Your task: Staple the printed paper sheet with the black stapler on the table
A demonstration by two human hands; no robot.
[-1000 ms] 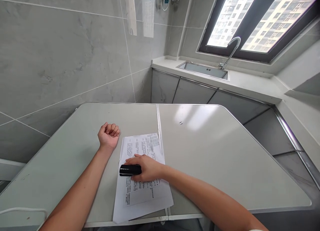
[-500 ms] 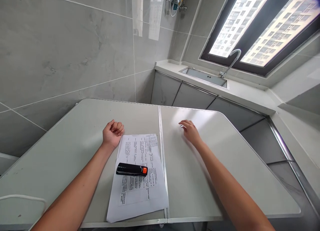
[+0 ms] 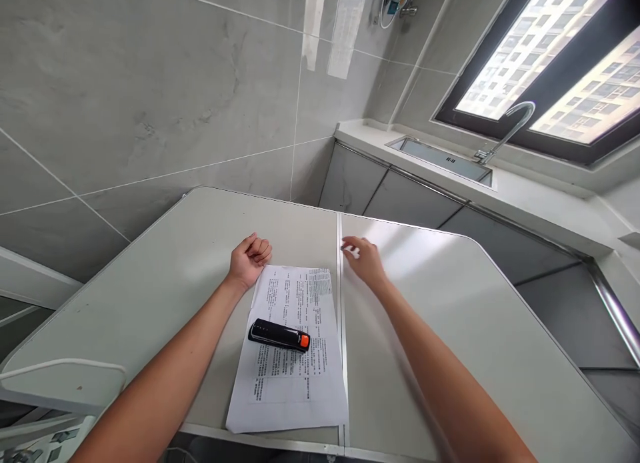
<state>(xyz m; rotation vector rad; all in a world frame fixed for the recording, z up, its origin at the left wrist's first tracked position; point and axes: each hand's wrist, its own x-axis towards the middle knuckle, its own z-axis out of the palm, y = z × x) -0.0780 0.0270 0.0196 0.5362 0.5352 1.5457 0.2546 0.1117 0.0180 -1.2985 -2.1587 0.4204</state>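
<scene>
A black stapler (image 3: 280, 335) with an orange end lies across a small stack of printed paper sheets (image 3: 285, 403) on the table. My left hand (image 3: 250, 259) rests at the far left corner of the sheets, its fingers curled into a loose fist with nothing visible inside. Right of the table's seam, beyond the sheets, my right hand (image 3: 363, 259) hovers close to or touches the tabletop. Its thumb and forefinger are bent toward each other with a small gap showing between them, and I see nothing held there. Neither hand touches the stapler.
The pale folding table (image 3: 165, 303) has a metal seam (image 3: 340, 303) down its middle. A white cable (image 3: 65, 363) loops at the lower left. Behind the table stand a grey tiled wall, a counter with a sink (image 3: 445, 159), a tap (image 3: 515, 126) and a window.
My right hand has moved left, closer to the table seam. My left hand stays curled beside the sheets. The camera's view has turned left, so the scene sits further right.
</scene>
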